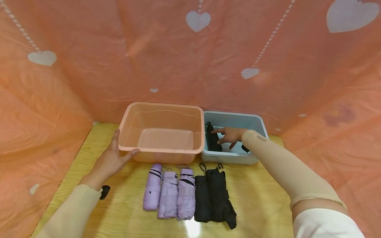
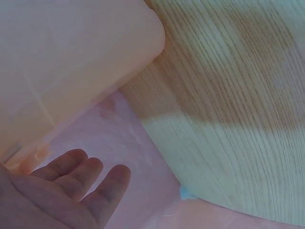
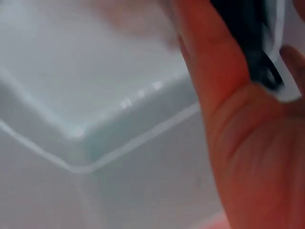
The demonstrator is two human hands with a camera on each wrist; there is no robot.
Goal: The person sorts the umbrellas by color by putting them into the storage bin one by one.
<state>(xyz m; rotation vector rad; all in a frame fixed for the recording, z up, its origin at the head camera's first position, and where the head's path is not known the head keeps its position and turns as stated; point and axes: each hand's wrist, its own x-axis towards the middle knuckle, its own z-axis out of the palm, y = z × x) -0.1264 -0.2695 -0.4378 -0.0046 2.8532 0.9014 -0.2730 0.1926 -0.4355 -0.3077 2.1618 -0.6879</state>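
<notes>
My left hand (image 1: 111,160) is at the near left corner of the peach plastic bin (image 1: 166,150), its thumb by the front rim. In the left wrist view, the extended fingers (image 2: 78,174) of that hand lie beside the bin's outer wall. Inside the light blue bin (image 1: 238,116), my right hand (image 1: 232,135) has its fingers spread at a black folded umbrella (image 1: 212,140), which lies along the bin's left wall. The right wrist view shows part of this umbrella (image 3: 245,24) beyond the hand, blurred; exact finger contact is unclear.
In front of the bins, three lilac folded umbrellas (image 1: 168,195) lie in a row beside two black folded umbrellas (image 1: 218,195) on the wooden table (image 1: 256,201). The two bins stand side by side. A peach curtain with white hearts (image 1: 166,49) hangs behind and around the table.
</notes>
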